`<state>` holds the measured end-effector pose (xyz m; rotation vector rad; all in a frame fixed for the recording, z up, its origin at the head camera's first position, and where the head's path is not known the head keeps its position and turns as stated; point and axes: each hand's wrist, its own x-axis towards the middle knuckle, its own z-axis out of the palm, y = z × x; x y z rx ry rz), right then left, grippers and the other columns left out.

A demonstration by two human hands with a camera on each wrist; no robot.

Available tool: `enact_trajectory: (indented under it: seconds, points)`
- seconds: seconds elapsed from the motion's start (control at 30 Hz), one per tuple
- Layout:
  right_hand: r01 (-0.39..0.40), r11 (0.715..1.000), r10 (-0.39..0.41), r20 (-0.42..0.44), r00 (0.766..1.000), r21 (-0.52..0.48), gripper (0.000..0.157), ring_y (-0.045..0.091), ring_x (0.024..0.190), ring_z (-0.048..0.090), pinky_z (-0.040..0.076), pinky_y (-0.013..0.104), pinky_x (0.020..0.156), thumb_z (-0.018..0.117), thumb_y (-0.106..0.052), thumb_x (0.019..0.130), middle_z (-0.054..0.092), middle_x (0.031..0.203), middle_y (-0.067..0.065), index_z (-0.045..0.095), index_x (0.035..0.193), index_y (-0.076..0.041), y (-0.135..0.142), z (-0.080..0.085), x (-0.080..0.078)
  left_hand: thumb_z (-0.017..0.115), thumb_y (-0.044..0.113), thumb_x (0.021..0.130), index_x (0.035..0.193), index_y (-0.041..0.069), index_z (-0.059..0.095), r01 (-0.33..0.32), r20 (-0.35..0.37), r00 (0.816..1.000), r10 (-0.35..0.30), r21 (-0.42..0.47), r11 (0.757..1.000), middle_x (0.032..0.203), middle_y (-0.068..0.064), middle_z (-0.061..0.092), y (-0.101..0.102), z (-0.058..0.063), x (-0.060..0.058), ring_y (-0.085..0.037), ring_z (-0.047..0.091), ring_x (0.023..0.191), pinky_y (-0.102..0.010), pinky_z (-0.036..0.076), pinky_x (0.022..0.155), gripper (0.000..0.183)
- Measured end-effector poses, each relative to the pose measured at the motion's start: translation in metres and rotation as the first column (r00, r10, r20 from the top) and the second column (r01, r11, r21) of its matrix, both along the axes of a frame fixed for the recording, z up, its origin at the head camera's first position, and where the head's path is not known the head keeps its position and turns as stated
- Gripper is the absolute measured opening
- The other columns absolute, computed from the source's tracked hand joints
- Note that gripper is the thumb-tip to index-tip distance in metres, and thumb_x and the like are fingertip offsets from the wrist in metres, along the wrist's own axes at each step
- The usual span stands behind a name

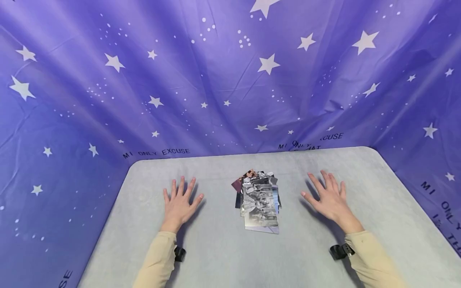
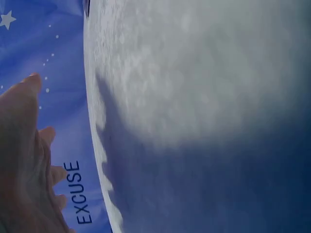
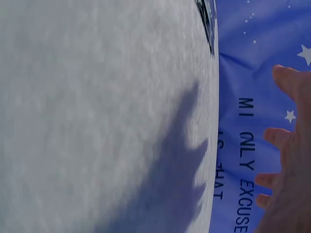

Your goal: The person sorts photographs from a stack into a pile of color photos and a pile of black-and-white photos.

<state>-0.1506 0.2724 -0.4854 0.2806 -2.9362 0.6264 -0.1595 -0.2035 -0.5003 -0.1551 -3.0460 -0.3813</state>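
Observation:
A loose pile of photo prints (image 1: 261, 206) lies on the grey table, with a black-and-white picture of a group of people on top. Other prints stick out from under it at several angles, one with brown and maroon tones at the upper left. To the left of the pile my left hand (image 1: 181, 205) is held above the table with fingers spread, touching nothing. My right hand (image 1: 329, 200) hovers on the other side, also spread and holding nothing. Shadows of both hands fall on the tabletop. The right wrist view catches a thin edge of the pile (image 3: 206, 24).
The grey tabletop (image 1: 216, 256) has rounded far corners. A purple-blue curtain (image 1: 201, 88) with white stars and printed words surrounds it at the back and both sides. Small black cameras are strapped at the left wrist (image 1: 179, 254) and the right wrist (image 1: 341, 251).

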Motion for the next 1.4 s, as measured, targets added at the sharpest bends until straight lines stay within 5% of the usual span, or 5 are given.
enact_trajectory:
  seconds: [0.47,0.93,1.17,1.4]
  points:
    - [-0.083,0.99,0.079,-0.044,0.996,-0.117,0.067,0.055,0.126,0.031,0.023,0.071,0.095,0.06,-0.038,0.093,0.032,0.142,0.032,0.036,0.147,-0.006,-0.027,-0.006,0.001,0.04,0.062,0.094,0.152,0.023,0.032,0.066,-0.018,0.998,-0.065,0.069,0.995,0.154,-0.019,0.026,0.035,0.0,-0.001,-0.045,0.015,0.14,-0.067,0.004,0.107,0.071]
    - [-0.149,0.957,0.148,-0.025,0.989,-0.247,0.064,0.049,0.121,0.043,0.031,0.066,0.098,0.062,-0.032,0.093,0.044,0.136,0.028,0.039,0.144,0.0,-0.057,-0.008,-0.002,0.042,0.052,0.098,0.15,0.019,0.036,0.1,-0.029,0.995,-0.096,0.239,0.966,0.15,-0.02,0.034,0.071,-0.002,0.006,-0.046,0.027,0.136,-0.068,0.009,0.106,0.062]
    - [-0.132,0.943,0.132,-0.021,0.991,-0.307,0.057,0.044,0.118,0.049,0.035,0.06,0.099,0.066,-0.025,0.092,0.052,0.13,0.027,0.047,0.137,0.005,-0.069,-0.012,0.005,0.046,0.043,0.099,0.147,0.009,0.039,0.203,-0.095,0.979,-0.181,0.342,0.917,0.144,-0.028,0.037,0.089,-0.004,0.015,-0.049,0.035,0.13,-0.058,0.025,0.107,0.059]
    - [-0.147,0.919,0.128,-0.076,0.989,-0.366,0.053,0.044,0.112,0.053,0.039,0.058,0.096,0.071,-0.013,0.086,0.058,0.123,0.027,0.053,0.132,0.006,-0.082,-0.015,0.008,0.048,0.04,0.099,0.146,0.006,0.04,0.229,-0.127,0.973,-0.193,0.412,0.882,0.138,-0.025,0.046,0.103,-0.005,0.018,-0.043,0.044,0.125,-0.052,0.034,0.104,0.058]
